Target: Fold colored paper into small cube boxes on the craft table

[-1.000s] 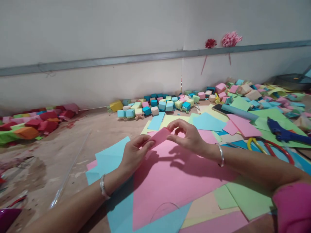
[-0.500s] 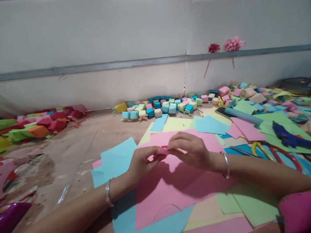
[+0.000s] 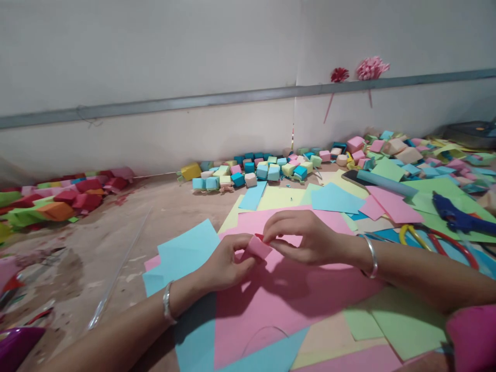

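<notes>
My left hand point(image 3: 228, 266) pinches a small folded pink paper piece point(image 3: 260, 248) between thumb and fingers. A small red paper piece point(image 3: 259, 236) shows at the pink piece's upper edge, and whether the two are joined I cannot tell. My right hand point(image 3: 300, 235) is closed at the fingertips on the red piece, from the right side. Both hands are just above a large pink sheet point(image 3: 267, 320). Light blue paper point(image 3: 186, 248) lies left of the pink sheet.
Scissors with yellow and red handles point(image 3: 453, 248) and a blue glue gun point(image 3: 463, 217) lie to the right. Paper cubes point(image 3: 261, 170) line the wall base, and more colourful blocks point(image 3: 87, 196) are heaped at left. A dark phone point(image 3: 354, 178) sits behind the sheets.
The pink piece has tilted and shows more of its face. My right hand's fingers have lifted slightly and parted a little from the left hand; the right wrist has shifted right.
</notes>
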Demonstrator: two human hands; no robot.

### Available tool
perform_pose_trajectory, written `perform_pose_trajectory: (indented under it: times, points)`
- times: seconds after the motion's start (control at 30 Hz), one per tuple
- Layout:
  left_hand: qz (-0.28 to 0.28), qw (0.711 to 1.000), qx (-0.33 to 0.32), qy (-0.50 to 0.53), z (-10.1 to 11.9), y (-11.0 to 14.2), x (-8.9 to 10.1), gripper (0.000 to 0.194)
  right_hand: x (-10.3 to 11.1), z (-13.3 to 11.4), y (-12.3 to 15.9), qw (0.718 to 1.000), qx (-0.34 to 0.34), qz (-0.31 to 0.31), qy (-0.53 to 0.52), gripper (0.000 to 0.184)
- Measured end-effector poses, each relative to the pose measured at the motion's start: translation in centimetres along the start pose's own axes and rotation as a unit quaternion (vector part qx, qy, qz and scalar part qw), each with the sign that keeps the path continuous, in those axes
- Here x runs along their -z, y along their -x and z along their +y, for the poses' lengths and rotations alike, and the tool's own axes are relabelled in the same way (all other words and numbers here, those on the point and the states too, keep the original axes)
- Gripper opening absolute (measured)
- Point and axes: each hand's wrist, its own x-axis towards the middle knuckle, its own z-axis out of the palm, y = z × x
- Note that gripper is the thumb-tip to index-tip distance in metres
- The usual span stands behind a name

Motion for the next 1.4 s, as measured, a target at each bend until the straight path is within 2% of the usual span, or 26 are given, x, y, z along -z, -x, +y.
perform_pose_trajectory:
  times: [0.1, 0.2, 0.33, 0.4, 0.53, 0.6, 0.7, 0.77, 0.9, 1.0, 1.17, 1.4]
  points:
    - [-0.021, 0.999, 0.004, 0.030, 0.6, 0.2, -0.1, 0.017, -0.2, 0.1, 0.2, 1.000, -0.001, -0.002, 0.002, 0.008]
    - [-0.033, 0.998, 0.010, 0.044, 1.0, 0.5, -0.4, 0.020, -0.8, 0.2, 0.7, 0.999, 0.001, 0.025, 0.046, 0.009]
    - [-0.037, 0.996, 0.036, 0.073, 1.4, 0.8, -0.6, 0.013, -1.3, -0.1, 1.1, 0.995, -0.020, 0.055, 0.084, 0.009]
    - [-0.039, 0.994, 0.053, 0.088, 1.5, 0.8, -0.7, 0.008, -1.3, -0.3, 1.1, 0.996, -0.048, 0.058, 0.048, 0.008]
    - [-0.020, 0.987, 0.104, 0.119, 1.4, 0.7, -0.9, 0.015, -1.4, -0.7, 1.1, 0.992, -0.098, 0.069, -0.032, 0.021]
    - [-0.013, 0.981, 0.137, 0.140, 1.4, 0.6, -1.1, 0.011, -1.3, -0.8, 1.0, 0.989, -0.117, 0.080, -0.048, 0.019]
    - [-0.006, 0.967, 0.174, 0.187, 1.3, 0.5, -1.2, 0.006, -1.1, -0.9, 0.9, 0.974, -0.172, 0.080, -0.122, 0.007]
    - [0.003, 0.961, 0.183, 0.208, 1.2, 0.5, -1.2, 0.009, -1.0, -0.8, 0.8, 0.964, -0.198, 0.071, -0.161, 0.015]
    - [0.007, 0.958, 0.170, 0.229, 0.8, 0.5, -1.1, 0.022, -1.7, -0.4, 1.0, 0.973, -0.190, 0.044, -0.121, 0.029]
    - [-0.003, 0.954, 0.162, 0.251, 0.6, 0.4, -1.3, 0.025, -2.5, 0.0, 1.4, 0.971, -0.205, 0.042, -0.116, 0.016]
    - [-0.009, 0.950, 0.184, 0.251, 1.0, 0.2, -1.5, 0.020, -2.9, 0.4, 1.8, 0.956, -0.255, 0.059, -0.131, 0.028]
    - [0.018, 0.951, 0.219, 0.217, 0.7, -0.1, -1.2, 0.007, -2.3, 0.7, 1.3, 0.940, -0.288, 0.103, -0.153, 0.016]
